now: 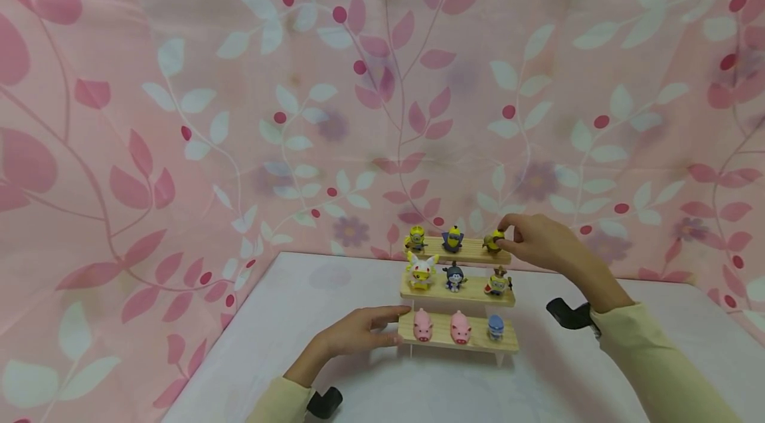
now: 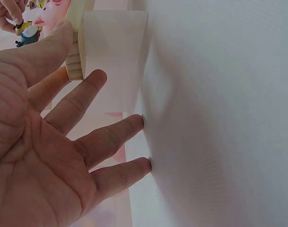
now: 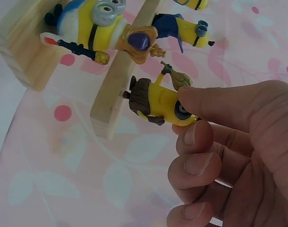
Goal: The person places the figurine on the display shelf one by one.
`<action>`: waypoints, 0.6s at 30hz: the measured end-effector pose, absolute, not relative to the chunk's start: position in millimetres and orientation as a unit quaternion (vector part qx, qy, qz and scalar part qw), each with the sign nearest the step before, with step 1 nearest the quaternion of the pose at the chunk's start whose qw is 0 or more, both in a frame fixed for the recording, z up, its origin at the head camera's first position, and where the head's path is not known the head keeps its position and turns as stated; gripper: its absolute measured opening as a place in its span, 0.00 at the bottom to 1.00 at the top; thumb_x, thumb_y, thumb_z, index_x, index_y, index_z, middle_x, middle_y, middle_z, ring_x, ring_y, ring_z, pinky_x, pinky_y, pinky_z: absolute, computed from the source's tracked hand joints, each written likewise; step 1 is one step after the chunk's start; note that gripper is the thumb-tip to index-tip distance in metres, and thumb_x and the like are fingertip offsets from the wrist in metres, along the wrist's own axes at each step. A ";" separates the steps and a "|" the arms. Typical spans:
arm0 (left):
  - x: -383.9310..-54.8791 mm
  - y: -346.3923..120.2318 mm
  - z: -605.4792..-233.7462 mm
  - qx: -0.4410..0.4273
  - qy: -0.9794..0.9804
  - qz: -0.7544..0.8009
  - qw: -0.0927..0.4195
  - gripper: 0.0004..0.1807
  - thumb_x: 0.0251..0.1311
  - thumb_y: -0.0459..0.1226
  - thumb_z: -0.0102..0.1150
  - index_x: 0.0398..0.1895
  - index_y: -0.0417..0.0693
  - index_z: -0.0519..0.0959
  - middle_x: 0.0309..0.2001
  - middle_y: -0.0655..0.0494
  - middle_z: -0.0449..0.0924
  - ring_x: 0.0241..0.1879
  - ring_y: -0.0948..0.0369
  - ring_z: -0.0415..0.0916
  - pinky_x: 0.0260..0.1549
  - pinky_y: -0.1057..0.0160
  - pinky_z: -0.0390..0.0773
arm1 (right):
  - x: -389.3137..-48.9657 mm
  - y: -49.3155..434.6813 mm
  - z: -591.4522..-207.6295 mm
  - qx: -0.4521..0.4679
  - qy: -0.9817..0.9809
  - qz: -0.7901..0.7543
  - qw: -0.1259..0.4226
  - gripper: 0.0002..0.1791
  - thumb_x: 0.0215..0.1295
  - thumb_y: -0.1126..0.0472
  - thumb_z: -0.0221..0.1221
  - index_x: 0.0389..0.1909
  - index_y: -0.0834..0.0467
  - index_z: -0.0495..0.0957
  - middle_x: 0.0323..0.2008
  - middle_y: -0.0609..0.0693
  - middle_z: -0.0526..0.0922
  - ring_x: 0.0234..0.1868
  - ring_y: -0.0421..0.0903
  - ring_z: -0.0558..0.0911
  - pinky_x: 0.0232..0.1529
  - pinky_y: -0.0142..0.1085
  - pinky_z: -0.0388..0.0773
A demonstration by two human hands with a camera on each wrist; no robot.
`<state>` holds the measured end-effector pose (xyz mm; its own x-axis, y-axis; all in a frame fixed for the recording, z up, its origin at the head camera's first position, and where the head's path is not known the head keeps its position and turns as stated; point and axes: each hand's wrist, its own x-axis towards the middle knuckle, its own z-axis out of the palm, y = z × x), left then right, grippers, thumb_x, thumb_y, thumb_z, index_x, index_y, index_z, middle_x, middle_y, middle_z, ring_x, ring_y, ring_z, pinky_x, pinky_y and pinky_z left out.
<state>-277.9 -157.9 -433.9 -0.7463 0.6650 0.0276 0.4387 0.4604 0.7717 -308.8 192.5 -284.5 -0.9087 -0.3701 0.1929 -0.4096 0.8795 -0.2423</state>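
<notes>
Thumb and fingertips of my right hand [image 1: 540,242] pinch a yellow minion figurine [image 3: 167,103] with brown fur clothing by its head. Its feet are right at the right end of the top board [image 1: 472,249] of a wooden three-tier display stand [image 1: 439,341]. Two more minion figurines, one caped [image 1: 452,240], share that board. My left hand [image 1: 358,332] holds the left end of the bottom board between thumb and forefinger; its other fingers [image 2: 111,139] spread out near the tabletop.
The middle board bears a white-hooded yellow figurine [image 1: 422,271], a dark-hatted one [image 1: 455,277] and a crowned minion [image 1: 497,282]. Two pink pigs, one central [image 1: 460,328], and a blue-capped figurine [image 1: 495,328] stand below. Behind the white table [image 1: 335,290] hangs a floral cloth [image 1: 227,111].
</notes>
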 end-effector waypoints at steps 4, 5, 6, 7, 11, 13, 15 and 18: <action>-277.4 -157.8 -433.3 0.326 0.845 0.400 0.139 0.30 0.61 0.50 0.56 0.67 0.62 0.64 0.64 0.65 0.64 0.60 0.60 0.66 0.57 0.54 0.68 | -309.7 192.7 -286.5 0.203 -0.967 0.141 0.066 0.19 0.61 0.52 0.60 0.49 0.58 0.75 0.22 0.46 0.73 0.19 0.43 0.69 0.17 0.34 0.68; -277.4 -157.9 -433.1 0.325 0.846 0.399 0.138 0.30 0.61 0.50 0.56 0.67 0.62 0.64 0.64 0.65 0.64 0.60 0.60 0.66 0.57 0.54 0.68 | -309.8 192.4 -286.9 0.202 -0.967 0.143 0.065 0.19 0.61 0.52 0.60 0.49 0.58 0.75 0.22 0.46 0.73 0.19 0.43 0.69 0.17 0.34 0.67; -277.6 -157.9 -433.2 0.324 0.846 0.400 0.139 0.30 0.61 0.50 0.56 0.67 0.62 0.64 0.64 0.65 0.64 0.60 0.60 0.66 0.57 0.53 0.68 | -310.2 192.1 -287.7 0.202 -0.966 0.145 0.066 0.19 0.61 0.52 0.60 0.49 0.57 0.75 0.22 0.46 0.73 0.19 0.43 0.69 0.17 0.35 0.67; -277.9 -157.9 -433.4 0.324 0.846 0.400 0.139 0.30 0.61 0.50 0.57 0.67 0.63 0.65 0.64 0.65 0.64 0.60 0.60 0.66 0.57 0.53 0.68 | -310.4 191.8 -288.5 0.201 -0.966 0.146 0.068 0.19 0.61 0.52 0.60 0.49 0.57 0.75 0.22 0.47 0.72 0.19 0.43 0.69 0.17 0.35 0.67; -278.7 -158.0 -434.8 0.321 0.847 0.400 0.139 0.29 0.61 0.50 0.57 0.66 0.65 0.65 0.64 0.66 0.64 0.59 0.60 0.67 0.56 0.52 0.69 | -309.3 190.4 -290.4 0.200 -0.966 0.150 0.071 0.19 0.61 0.53 0.60 0.50 0.57 0.74 0.22 0.47 0.72 0.18 0.43 0.69 0.16 0.34 0.68; -278.9 -157.7 -435.3 0.321 0.849 0.398 0.138 0.29 0.60 0.50 0.57 0.66 0.65 0.65 0.64 0.66 0.64 0.59 0.60 0.67 0.55 0.52 0.69 | -308.9 190.7 -291.0 0.201 -0.966 0.148 0.073 0.19 0.61 0.52 0.61 0.50 0.57 0.74 0.22 0.46 0.72 0.18 0.43 0.69 0.16 0.34 0.68; -278.6 -157.2 -435.2 0.320 0.850 0.396 0.137 0.29 0.60 0.51 0.57 0.66 0.66 0.65 0.64 0.66 0.64 0.59 0.60 0.67 0.55 0.52 0.69 | -308.4 191.0 -291.3 0.203 -0.965 0.147 0.074 0.20 0.61 0.52 0.60 0.51 0.57 0.73 0.22 0.46 0.72 0.18 0.43 0.69 0.16 0.34 0.68; -278.7 -156.7 -435.0 0.322 0.850 0.395 0.137 0.29 0.61 0.51 0.57 0.66 0.65 0.65 0.64 0.66 0.64 0.59 0.60 0.67 0.55 0.52 0.69 | -308.7 192.1 -292.9 0.200 -0.965 0.148 0.077 0.21 0.61 0.52 0.60 0.52 0.57 0.73 0.21 0.46 0.73 0.17 0.42 0.69 0.16 0.35 0.68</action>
